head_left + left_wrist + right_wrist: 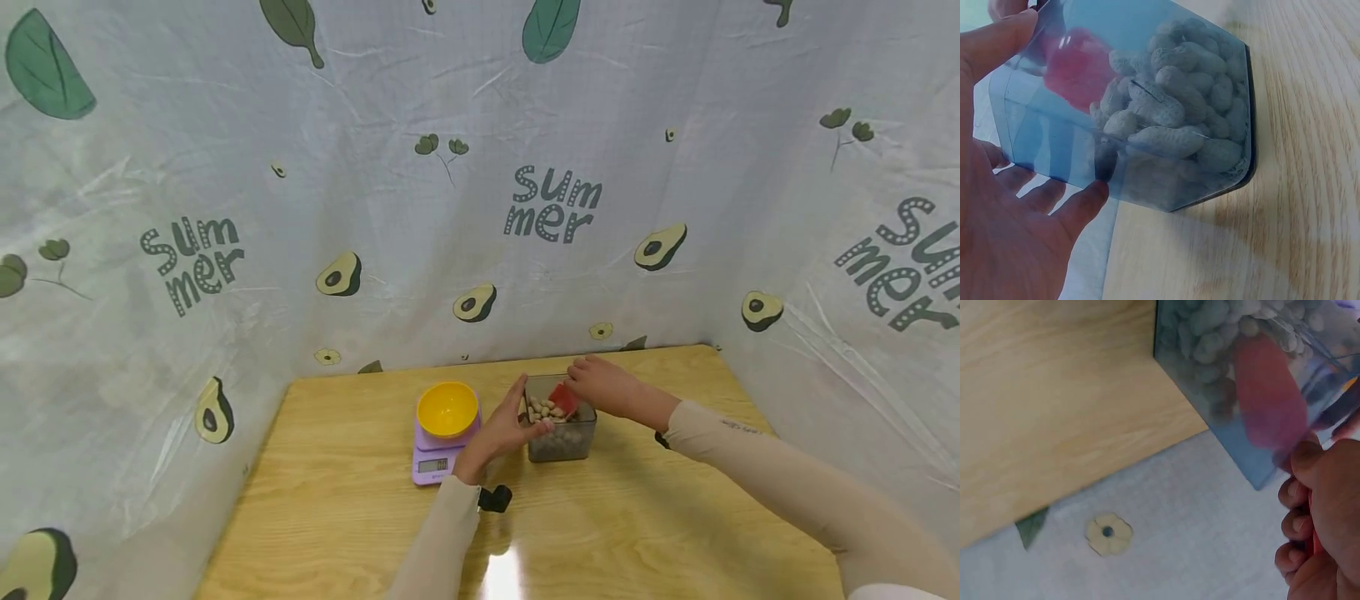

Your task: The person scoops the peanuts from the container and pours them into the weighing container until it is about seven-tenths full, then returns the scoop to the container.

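Observation:
A clear, grey-tinted plastic container point(558, 446) of unshelled peanuts point(1179, 106) stands upright on the table. My left hand point(501, 429) holds it at its left side, thumb at the near rim and fingers along the wall. A red scoop point(1269, 394) dips into the container, its head against the peanuts point(546, 409). My right hand point(1329, 506) grips the scoop's handle, fingers curled round it, above the container's far right rim. Through the wall, the left wrist view shows the scoop point(1079, 69) blurred.
Left of the container, a yellow bowl point(447, 409) sits on a purple kitchen scale point(430, 454) whose display appears to read 0.0. The wooden table point(337, 500) meets a printed white sheet point(420, 325) at the back and sides.

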Tool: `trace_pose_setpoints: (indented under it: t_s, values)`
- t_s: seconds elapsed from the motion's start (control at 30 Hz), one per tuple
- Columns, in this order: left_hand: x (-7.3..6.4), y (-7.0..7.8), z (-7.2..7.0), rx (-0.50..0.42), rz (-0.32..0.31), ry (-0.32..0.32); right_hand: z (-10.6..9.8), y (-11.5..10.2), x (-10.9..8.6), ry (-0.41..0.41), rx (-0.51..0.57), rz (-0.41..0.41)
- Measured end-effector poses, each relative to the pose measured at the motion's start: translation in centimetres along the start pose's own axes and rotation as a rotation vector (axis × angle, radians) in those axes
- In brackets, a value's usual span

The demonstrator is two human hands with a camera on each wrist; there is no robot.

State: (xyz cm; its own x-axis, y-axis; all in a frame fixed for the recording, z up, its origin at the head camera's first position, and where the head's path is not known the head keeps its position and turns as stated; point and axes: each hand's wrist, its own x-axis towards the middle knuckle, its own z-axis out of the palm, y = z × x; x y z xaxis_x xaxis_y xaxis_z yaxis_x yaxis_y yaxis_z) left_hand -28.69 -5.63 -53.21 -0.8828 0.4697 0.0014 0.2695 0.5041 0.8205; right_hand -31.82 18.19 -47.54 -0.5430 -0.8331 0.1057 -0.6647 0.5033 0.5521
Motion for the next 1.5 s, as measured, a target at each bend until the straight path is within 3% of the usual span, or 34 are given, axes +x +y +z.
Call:
trace_pose_setpoints:
  t_s: [0.37,0.6,0.8,0.9,1.13,1.33,1.5]
  values:
    - [-0.3,-0.1,0.4,-0.021,0.002,0.002,0.2,-0.1,0.1,0.060,0.126,0.040]
    - [-0.3,0.2,-0.1,0.008,-0.004,0.010,0.7,-1.0,0.9,0.053,0.095,0.020]
    - [-0.4,0.2,-0.1,0.020,-0.019,-0.005,1.0,-1.0,0.8,0.098,0.317,0.042]
    - [-0.6,0.3,-0.2,0.009,-0.018,0.000,1.2,-1.1,0.9,0.105,0.343,0.025]
    - [-0.3,0.4,-0.4,-0.019,-0.011,-0.005,0.9,-0.7,0.6,0.122,0.516,0.216]
    - [0.2,-0.1,-0.4,0.012,-0.025,0.003,1.6,-0.6,0.4,0.147,0.564,0.217]
    - [-0.1,-0.4,0.0,-0.009,-0.035,0.005,2.0,-1.1,-0.7,0.123,0.621,0.274]
